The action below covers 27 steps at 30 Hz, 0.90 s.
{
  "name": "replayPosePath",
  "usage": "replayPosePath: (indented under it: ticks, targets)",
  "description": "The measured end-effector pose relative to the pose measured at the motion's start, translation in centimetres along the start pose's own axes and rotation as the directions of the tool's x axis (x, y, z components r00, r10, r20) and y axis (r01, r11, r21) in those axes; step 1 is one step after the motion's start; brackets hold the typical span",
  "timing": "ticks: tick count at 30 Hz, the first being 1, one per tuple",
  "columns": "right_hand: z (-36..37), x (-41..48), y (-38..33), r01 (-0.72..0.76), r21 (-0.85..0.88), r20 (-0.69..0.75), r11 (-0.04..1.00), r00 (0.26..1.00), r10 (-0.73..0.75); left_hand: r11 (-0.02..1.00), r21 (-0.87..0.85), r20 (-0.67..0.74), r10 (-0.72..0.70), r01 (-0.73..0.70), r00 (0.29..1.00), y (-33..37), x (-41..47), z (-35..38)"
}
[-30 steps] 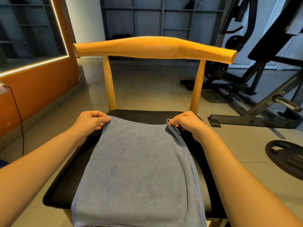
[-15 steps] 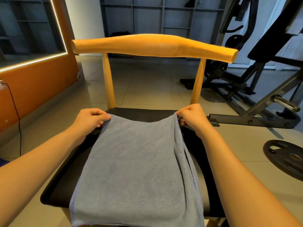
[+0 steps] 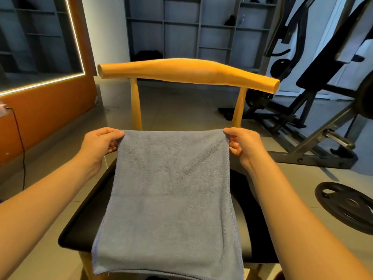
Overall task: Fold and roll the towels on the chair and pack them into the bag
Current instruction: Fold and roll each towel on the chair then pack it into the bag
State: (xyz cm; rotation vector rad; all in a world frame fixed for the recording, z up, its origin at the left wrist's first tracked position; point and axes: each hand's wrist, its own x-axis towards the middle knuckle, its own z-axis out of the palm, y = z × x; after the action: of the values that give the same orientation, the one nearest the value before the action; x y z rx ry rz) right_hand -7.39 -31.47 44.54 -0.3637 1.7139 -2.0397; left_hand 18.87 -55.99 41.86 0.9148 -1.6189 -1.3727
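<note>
left hand [image 3: 100, 145], right hand [image 3: 243, 146]: raised and spread apart | towel [image 3: 171, 188]: far edge lifted off chair seat [image 3: 80, 229], now stretched flat between them | right corner fold: gone

My towel [image 3: 169, 188] is a plain, dusty grey-blue with no print, and its long edges are hemmed in brighter blue stitching. The chair [image 3: 187, 72] under it has a warm honey-yellow wooden frame and a solid black seat [image 3: 84, 225]. Behind the chair the floor [image 3: 177, 108] is pale grey tile with thin darker joints, and the shelves [image 3: 181, 37] further behind the chair are flat grey. Left of the chair the wall [image 3: 50, 110] is orange, edged by a white light strip [image 3: 75, 33], with a thin black cable [image 3: 21, 150] running down it. Right of the chair the gym machine [image 3: 314, 161] is black and dark grey, and the weight plate [image 3: 347, 205] is black.
</note>
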Motion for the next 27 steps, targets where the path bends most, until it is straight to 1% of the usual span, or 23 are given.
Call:
replayPosePath:
  ticks: [2, 3, 5, 6, 7, 9, 11, 13, 15, 17, 20, 21, 23, 25, 27]
  targets:
    - [-0.7, -0.9, -1.1, -0.035, 0.144, 0.073, 0.989, 0.997, 0.024, 0.998, -0.064, 0.031, -0.002, 0.004, 1.0, 1.2, -0.6, -1.0]
    - [-1.0, -1.5, -1.6, -0.053, 0.187, 0.114, 0.981, 0.993, 0.032, 0.996, -0.089, 0.052, 0.008, -0.004, 0.999, 1.9, -1.0, -1.4]
    - [-1.5, -2.7, -2.6, -0.067, 0.222, 0.176, 0.973, 0.984, 0.027, 0.992, -0.124, 0.099, 0.039, -0.026, 0.994, 3.4, -2.0, -2.1]
    - [-1.8, -3.3, -3.0, -0.047, 0.218, 0.188, 0.975, 0.982, 0.005, 0.989, -0.14, 0.119, 0.054, -0.037, 0.991, 4.2, -2.6, -2.3]
    - [-2.0, -4.0, -3.4, -0.005, 0.203, 0.18, 0.979, 0.983, -0.032, 0.986, -0.158, 0.136, 0.069, -0.047, 0.988, 5.0, -3.2, -2.6]
    - [-2.1, -5.7, -4.2, 0.133, 0.143, 0.124, 0.981, 0.981, -0.151, 0.978, -0.194, 0.163, 0.102, -0.069, 0.981, 6.6, -4.3, -3.1]
    - [-2.1, -7.6, -4.7, 0.276, 0.053, 0.051, 0.96, 0.959, -0.279, 0.972, -0.212, 0.183, 0.14, -0.1, 0.973, 8.0, -5.3, -3.6]
    - [-2.2, -9.3, -5.1, 0.361, -0.045, -0.001, 0.931, 0.932, -0.362, 0.968, -0.213, 0.198, 0.174, -0.131, 0.965, 9.3, -6.3, -4.1]
    - [-2.5, -10.6, -5.5, 0.393, -0.092, -0.041, 0.915, 0.917, -0.398, 0.963, -0.218, 0.217, 0.206, -0.158, 0.954, 10.4, -7.2, -4.6]
    - [-2.9, -11.9, -6.1, 0.41, -0.081, -0.065, 0.909, 0.908, -0.415, 0.959, -0.219, 0.224, 0.229, -0.18, 0.947, 11.3, -8.2, -5.1]
    - [-3.2, -14.2, -7.9, 0.361, 0.051, -0.053, 0.931, 0.932, -0.358, 0.951, -0.243, 0.212, 0.242, -0.189, 0.947, 12.6, -9.6, -5.7]
    - [-3.3, -15.2, -8.7, 0.326, 0.092, -0.011, 0.941, 0.945, -0.327, 0.948, -0.257, 0.209, 0.246, -0.19, 0.946, 13.1, -10.1, -5.9]
    - [-3.8, -17.4, -10.2, 0.266, 0.087, 0.152, 0.96, 0.949, -0.277, 0.938, -0.297, 0.23, 0.254, -0.181, 0.939, 14.5, -11.6, -6.6]
    - [-4.4, -19.9, -11.8, 0.266, 0.062, 0.332, 0.962, 0.903, -0.271, 0.919, -0.368, 0.298, 0.257, -0.138, 0.919, 15.9, -13.4, -7.8]
    - [-4.9, -21.9, -13.2, 0.302, 0.098, 0.443, 0.948, 0.84, -0.313, 0.889, -0.451, 0.35, 0.255, -0.076, 0.901, 17.2, -14.7, -9.4]
